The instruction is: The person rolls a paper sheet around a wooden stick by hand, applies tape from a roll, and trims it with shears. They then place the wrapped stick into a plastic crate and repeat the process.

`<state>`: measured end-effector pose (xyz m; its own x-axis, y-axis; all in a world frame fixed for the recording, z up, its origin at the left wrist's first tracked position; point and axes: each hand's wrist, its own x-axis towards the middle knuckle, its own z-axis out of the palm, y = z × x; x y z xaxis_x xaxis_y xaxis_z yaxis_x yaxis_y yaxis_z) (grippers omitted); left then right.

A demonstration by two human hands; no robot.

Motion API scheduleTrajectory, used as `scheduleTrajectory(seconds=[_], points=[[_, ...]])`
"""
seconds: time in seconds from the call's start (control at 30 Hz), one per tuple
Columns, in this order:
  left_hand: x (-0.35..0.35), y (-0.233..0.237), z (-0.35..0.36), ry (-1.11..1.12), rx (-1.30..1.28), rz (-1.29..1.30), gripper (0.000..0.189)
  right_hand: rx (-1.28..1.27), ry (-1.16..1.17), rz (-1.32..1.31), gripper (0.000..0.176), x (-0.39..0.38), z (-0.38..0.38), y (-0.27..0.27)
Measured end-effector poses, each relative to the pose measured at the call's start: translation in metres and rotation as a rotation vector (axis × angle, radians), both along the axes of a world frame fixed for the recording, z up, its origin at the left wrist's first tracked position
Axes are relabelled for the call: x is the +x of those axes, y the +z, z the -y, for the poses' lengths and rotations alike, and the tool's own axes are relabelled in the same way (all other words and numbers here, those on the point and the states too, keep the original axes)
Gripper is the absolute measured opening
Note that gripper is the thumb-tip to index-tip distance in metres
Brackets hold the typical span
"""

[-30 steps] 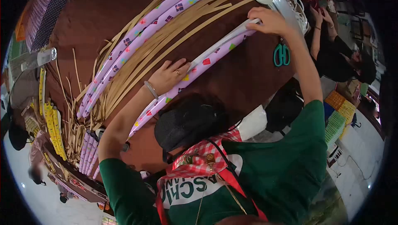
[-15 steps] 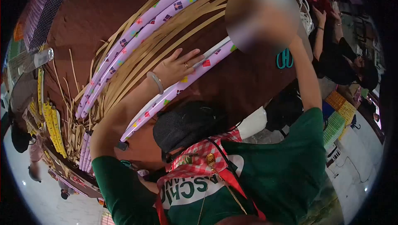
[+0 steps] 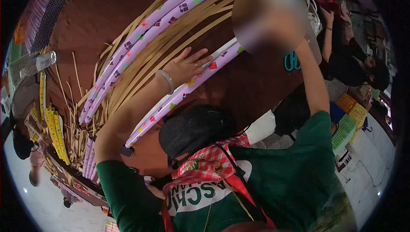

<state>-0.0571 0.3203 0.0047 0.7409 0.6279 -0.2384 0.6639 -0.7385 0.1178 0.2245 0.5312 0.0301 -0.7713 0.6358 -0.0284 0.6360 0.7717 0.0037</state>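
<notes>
A long purple strip (image 3: 171, 99) with coloured patterns lies slanted across the brown table (image 3: 98, 14). A white band (image 3: 223, 48) runs along its upper part. My left hand (image 3: 188, 66), with a ring and a pale bangle, rests flat on this strip with the fingers spread. My right hand (image 3: 273, 22) is raised at the strip's far end, but a blur covers it, so its grip is hidden. Two more purple strips (image 3: 145, 31) lie farther away, beside a bundle of thin tan strips (image 3: 171, 39).
Teal scissors (image 3: 291, 61) lie on the table near my right forearm. Yellow tapes (image 3: 53, 129) and short purple pieces (image 3: 89, 157) sit at the left edge, with a clear bottle (image 3: 38, 61) above them. Another person (image 3: 354, 61) works at the right.
My left hand has slid a little up the purple strip. My right hand moved slightly left and is now blurred; one second ago it pinched the white band.
</notes>
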Motion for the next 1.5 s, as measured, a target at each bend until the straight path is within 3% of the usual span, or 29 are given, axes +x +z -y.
scheduleTrajectory(seconds=[0.27,0.43,0.6,0.77,0.8,0.83,0.97,1.03,1.1,1.13,1.4,1.5], points=[[0.0,0.005,-0.012,-0.018,-0.072,0.07,0.044,0.004,-0.088,0.066,0.035,-0.005,0.005,0.002],[0.016,-0.001,-0.031,-0.031,0.14,0.286,0.036,0.092,-0.036,0.037,0.034,-0.003,0.007,-0.005],[0.027,-0.003,-0.04,0.031,-0.003,0.11,0.04,0.046,-0.068,-0.016,0.037,0.0,0.007,-0.013],[0.024,-0.007,-0.049,0.0,-0.029,0.226,0.039,-0.047,-0.136,0.043,0.034,-0.006,0.009,-0.009],[0.025,-0.014,-0.049,-0.012,-0.104,0.185,0.041,-0.007,-0.104,-0.047,0.035,-0.002,0.01,-0.014],[0.019,-0.02,-0.048,-0.046,-0.082,0.184,0.047,-0.06,-0.122,0.045,0.035,-0.004,0.008,-0.015],[0.023,0.006,-0.059,-0.071,-0.151,0.099,0.057,-0.081,-0.149,0.052,0.036,-0.004,0.011,-0.017],[0.024,0.008,-0.061,-0.086,-0.107,0.194,0.056,-0.05,-0.133,0.065,0.038,-0.005,0.012,-0.017],[0.024,0.0,-0.065,-0.151,0.035,0.12,0.058,-0.073,-0.143,0.083,0.038,-0.005,0.012,-0.016],[0.024,-0.002,-0.065,-0.171,0.094,-0.007,0.069,-0.067,-0.146,0.091,0.038,-0.005,0.013,-0.015],[0.023,-0.008,-0.07,-0.131,-0.067,0.0,0.071,-0.044,-0.141,0.061,0.036,-0.006,0.013,-0.016],[0.023,-0.006,-0.07,-0.138,-0.004,0.038,0.07,-0.052,-0.134,0.077,0.035,-0.005,0.012,-0.013]])
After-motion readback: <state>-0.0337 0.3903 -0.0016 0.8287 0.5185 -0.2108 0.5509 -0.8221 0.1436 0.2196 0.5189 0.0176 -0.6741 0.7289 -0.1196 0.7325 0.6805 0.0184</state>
